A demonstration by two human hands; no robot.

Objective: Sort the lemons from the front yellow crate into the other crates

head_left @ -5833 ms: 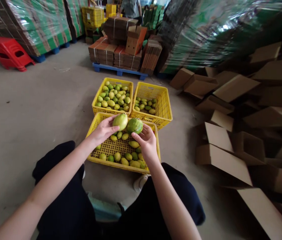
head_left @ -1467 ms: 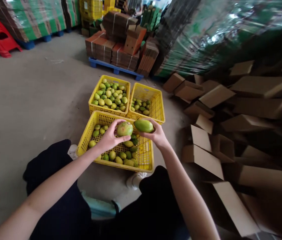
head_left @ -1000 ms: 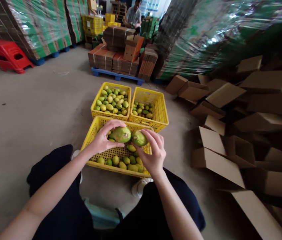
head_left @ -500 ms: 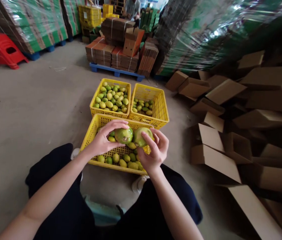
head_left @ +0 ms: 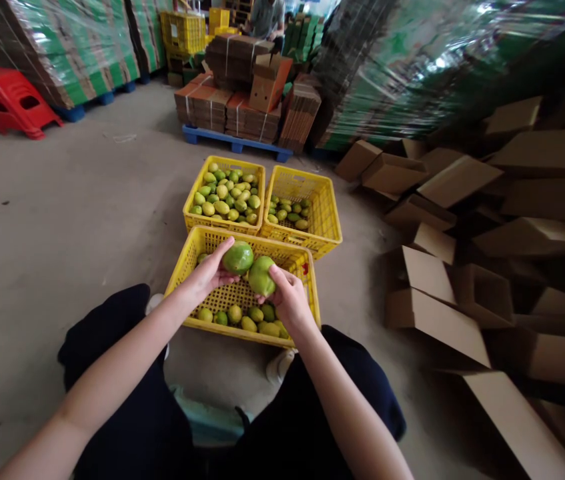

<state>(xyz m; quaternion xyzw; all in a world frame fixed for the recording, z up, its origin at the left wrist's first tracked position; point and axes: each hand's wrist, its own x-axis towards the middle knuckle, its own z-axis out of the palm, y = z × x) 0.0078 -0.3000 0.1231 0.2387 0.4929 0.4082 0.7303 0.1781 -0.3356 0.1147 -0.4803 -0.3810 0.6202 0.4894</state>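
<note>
My left hand (head_left: 211, 272) is closed around a green lemon (head_left: 238, 257), thumb on top and fingers beneath. Close beside it, my right hand (head_left: 289, 297) grips a second green lemon (head_left: 261, 276) between thumb and fingers. Both fruits are held above a yellow plastic crate (head_left: 248, 337) on the floor between my feet. A row of green and yellow lemons (head_left: 249, 324) lies along the crate's near side; my hands hide part of its contents.
Behind stand a yellow crate full of lemons (head_left: 222, 191) and another crate (head_left: 329, 207) with several lemons at its left. Cardboard boxes (head_left: 427, 320) are heaped at right. Farther off are flattened cartons on a blue pallet (head_left: 237, 143), a red stool (head_left: 9, 100) and a person (head_left: 266, 19).
Both hands have turned the lemons, showing other sides of them. My left hand's lemon is slightly higher and farther left; my right hand has shifted left and lower.
</note>
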